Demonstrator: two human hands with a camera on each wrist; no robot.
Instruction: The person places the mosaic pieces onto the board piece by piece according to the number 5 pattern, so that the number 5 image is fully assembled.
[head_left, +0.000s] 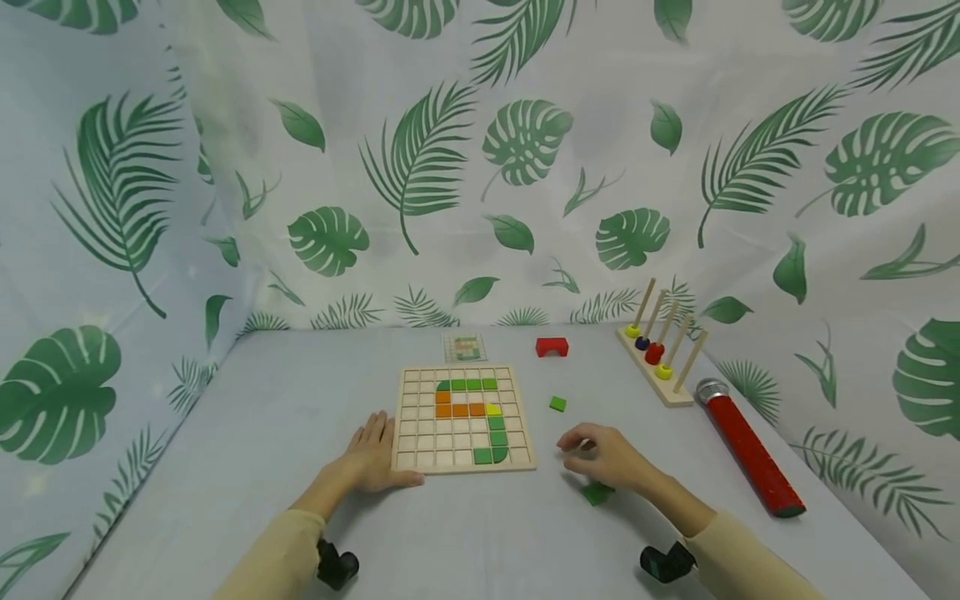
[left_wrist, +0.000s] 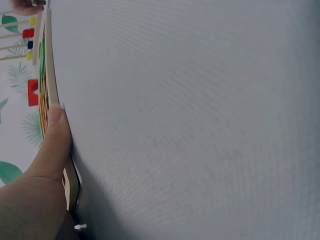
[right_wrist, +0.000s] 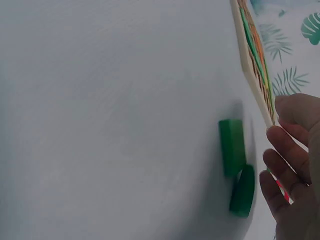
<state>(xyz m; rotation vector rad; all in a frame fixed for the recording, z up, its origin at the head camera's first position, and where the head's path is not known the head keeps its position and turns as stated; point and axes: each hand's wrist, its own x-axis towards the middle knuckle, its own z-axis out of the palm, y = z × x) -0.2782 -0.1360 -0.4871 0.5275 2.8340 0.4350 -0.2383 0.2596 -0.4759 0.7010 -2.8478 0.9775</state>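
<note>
A square wooden grid board (head_left: 465,471) lies flat on the table with green, orange and yellow tiles forming a winding path. My left hand (head_left: 369,457) rests at its near left corner, fingers straight along the side and thumb at the front edge, as the left wrist view shows of the thumb (left_wrist: 56,125). To the right of the board, my right hand (head_left: 606,457) hovers with loosely bent fingers and nothing visible between them. Below it lie two green blocks (head_left: 597,492), one straight-sided (right_wrist: 232,147) and one with a curved side (right_wrist: 243,192). A lighter green tile (head_left: 557,403) lies farther back.
Behind the board lies a small pattern card (head_left: 465,347), with a red arch block (head_left: 552,347) to its right. A wooden peg stand (head_left: 663,386) with coloured beads stands at back right. Beside it lies a red tube (head_left: 753,454) with a silvery end. Leaf-printed cloth surrounds the table.
</note>
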